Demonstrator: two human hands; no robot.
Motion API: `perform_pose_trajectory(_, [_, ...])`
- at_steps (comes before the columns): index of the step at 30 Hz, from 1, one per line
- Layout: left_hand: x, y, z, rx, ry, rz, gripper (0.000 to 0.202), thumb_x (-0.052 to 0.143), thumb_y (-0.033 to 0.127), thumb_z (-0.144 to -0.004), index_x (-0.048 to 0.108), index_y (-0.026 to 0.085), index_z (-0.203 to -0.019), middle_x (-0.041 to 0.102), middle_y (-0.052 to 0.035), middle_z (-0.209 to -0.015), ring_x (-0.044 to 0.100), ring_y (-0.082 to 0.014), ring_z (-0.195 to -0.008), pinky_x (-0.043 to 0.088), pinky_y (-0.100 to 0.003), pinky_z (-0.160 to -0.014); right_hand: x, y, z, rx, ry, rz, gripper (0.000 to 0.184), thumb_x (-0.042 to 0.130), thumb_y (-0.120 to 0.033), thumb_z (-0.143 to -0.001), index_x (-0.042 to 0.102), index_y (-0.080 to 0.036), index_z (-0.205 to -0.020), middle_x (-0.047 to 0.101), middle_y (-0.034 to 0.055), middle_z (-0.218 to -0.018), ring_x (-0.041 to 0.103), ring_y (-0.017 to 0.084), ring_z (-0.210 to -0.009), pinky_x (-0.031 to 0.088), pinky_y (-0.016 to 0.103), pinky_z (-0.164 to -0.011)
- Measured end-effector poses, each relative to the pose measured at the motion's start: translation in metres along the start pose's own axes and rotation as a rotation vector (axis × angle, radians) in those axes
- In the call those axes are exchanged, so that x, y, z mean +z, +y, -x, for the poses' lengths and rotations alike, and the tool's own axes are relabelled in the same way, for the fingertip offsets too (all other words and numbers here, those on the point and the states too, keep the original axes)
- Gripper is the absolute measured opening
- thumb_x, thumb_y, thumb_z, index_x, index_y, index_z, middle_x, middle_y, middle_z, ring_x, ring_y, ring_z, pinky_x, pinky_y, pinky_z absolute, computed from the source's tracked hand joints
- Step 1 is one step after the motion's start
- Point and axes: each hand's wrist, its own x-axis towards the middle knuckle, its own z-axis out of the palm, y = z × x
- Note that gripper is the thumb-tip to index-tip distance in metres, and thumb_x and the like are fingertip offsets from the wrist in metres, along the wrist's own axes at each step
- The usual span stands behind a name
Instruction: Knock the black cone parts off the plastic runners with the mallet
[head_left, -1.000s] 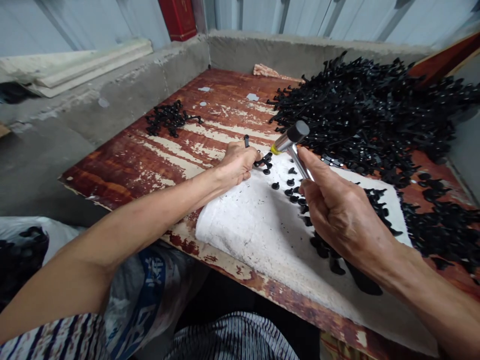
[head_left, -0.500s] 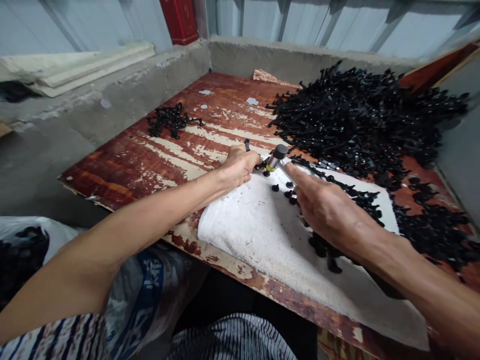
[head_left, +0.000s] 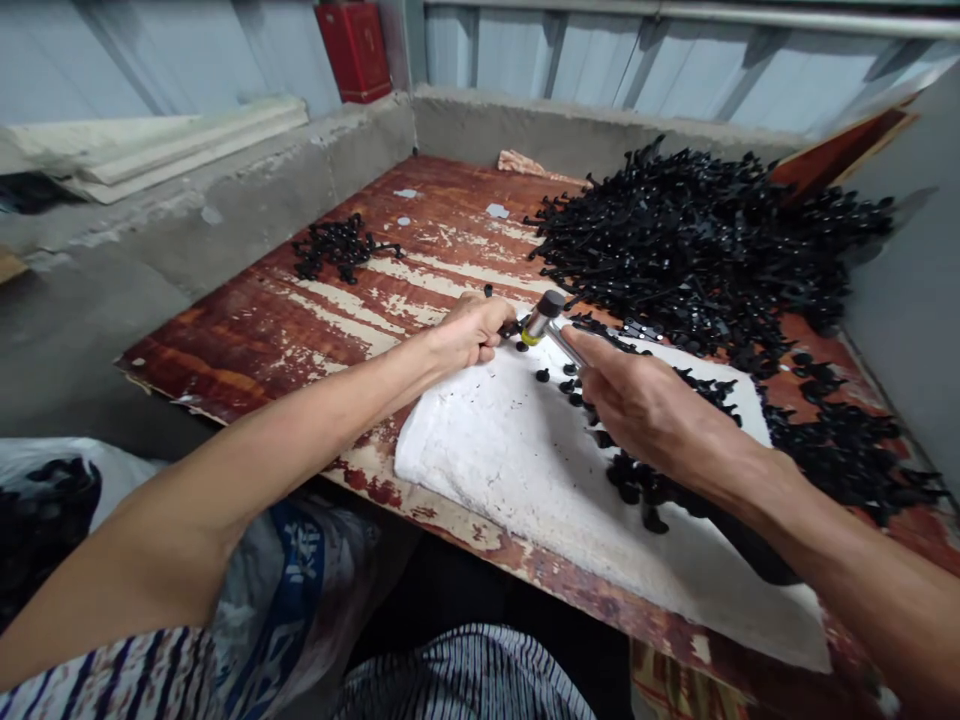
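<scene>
Item 1: blk. part (head_left: 510, 329), small; at far L corner of white cloth, nr. table ctr. Pinched in L hand (head_left: 471, 330), fingers closed on it; partly hidden by them. Short blk. end (head_left: 488, 290) sticks up behind same hand; can't tell if same pc.

Item 2: hammer (head_left: 541, 318), short metal head, blk. upper face, yellow lower face, metal shaft, dk. handle end showing below wrist. R hand (head_left: 637, 395) wrapped firmly round handle, forefinger along shaft. Head tilted, yellow face down, right beside item 1; contact can't be made out.

Item 3: white cloth (head_left: 480, 440), specked w/ dk. bits, spread under both hands' work area to nr. table edge.

Item 4: loose blk. pcs. (head_left: 543, 376), several, round-based, on cloth betw. hands; more under R forearm.

Item 5: lg. heap of blk. parts (head_left: 697, 230), far R, beyond cloth; scatter runs down R side.

Item 6: sm. heap of same (head_left: 341, 248), far L, well apart from lg. one.

Item 7: table (head_left: 225, 350), red-brown, worn, pale streaks.

Surrounds: crumpled rag (head_left: 521, 162), back edge; wooden board (head_left: 844, 160), slanted, behind lg. heap; red box (head_left: 356, 50) & pale boards (head_left: 187, 150) on concrete ledge (head_left: 247, 205); white bag w/ blue print (head_left: 300, 560), below table, L.
</scene>
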Motion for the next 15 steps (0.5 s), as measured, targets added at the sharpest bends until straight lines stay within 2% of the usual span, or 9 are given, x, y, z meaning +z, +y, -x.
perform_pose_trajectory(3, [-0.01, 0.008, 0.011, -0.02, -0.094, 0.025, 0.025, 0.053, 0.013, -0.08, 0.046, 0.017, -0.057, 0.048, 0.0016, -0.051, 0.024, -0.0018, -0.033, 0.012, -0.022, -0.036, -0.015, -0.01, 0.008, 0.118, 0.07, -0.097, 0.048, 0.047, -0.021, -0.084, 0.053, -0.025, -0.131, 0.048, -0.004, -0.059, 0.036, 0.009, -0.039, 0.029, 0.021, -0.033])
perform_pose_trajectory(6, [-0.02, 0.007, 0.029, 0.066, -0.196, -0.058, 0.026, 0.054, 0.012, -0.084, 0.049, 0.016, -0.059, 0.055, -0.0009, -0.057, 0.026, -0.0006, -0.033, 0.012, -0.022, -0.035, -0.022, -0.017, 0.023, 0.275, 0.216, -0.335, 0.048, 0.047, -0.027, -0.088, 0.045, -0.029, -0.136, 0.052, -0.003, -0.068, 0.04, 0.009, -0.038, 0.034, 0.021, -0.03])
perform_pose_trajectory(10, [-0.027, -0.008, 0.046, 0.148, -0.464, -0.29, 0.024, 0.057, 0.017, -0.085, 0.055, 0.014, -0.061, 0.054, -0.002, -0.058, 0.032, -0.0019, -0.036, 0.016, -0.021, -0.036, -0.017, -0.014, 0.036, 0.424, 0.25, -0.584, 0.045, 0.054, -0.031, -0.086, 0.047, -0.031, -0.131, 0.051, -0.0043, -0.069, 0.041, 0.009, -0.041, 0.036, 0.021, -0.03])
perform_pose_trajectory(12, [-0.027, -0.016, 0.047, 0.184, -0.541, -0.37, 0.024, 0.058, 0.023, -0.085, 0.056, 0.014, -0.062, 0.05, 0.0001, -0.055, 0.034, -0.0031, -0.04, 0.02, -0.02, -0.039, -0.012, -0.01, 0.04, 0.486, 0.247, -0.685, 0.049, 0.057, -0.033, -0.083, 0.045, -0.029, -0.131, 0.05, -0.0053, -0.069, 0.04, 0.008, -0.041, 0.036, 0.02, -0.03])
perform_pose_trajectory(15, [-0.027, -0.024, 0.042, 0.243, -0.592, -0.441, 0.027, 0.06, 0.03, -0.083, 0.055, 0.015, -0.061, 0.047, 0.0017, -0.055, 0.037, -0.0047, -0.044, 0.023, -0.02, -0.042, -0.005, -0.004, 0.044, 0.512, 0.246, -0.77, 0.055, 0.06, -0.036, -0.081, 0.044, -0.027, -0.132, 0.05, -0.0063, -0.069, 0.039, 0.007, -0.042, 0.035, 0.018, -0.03])
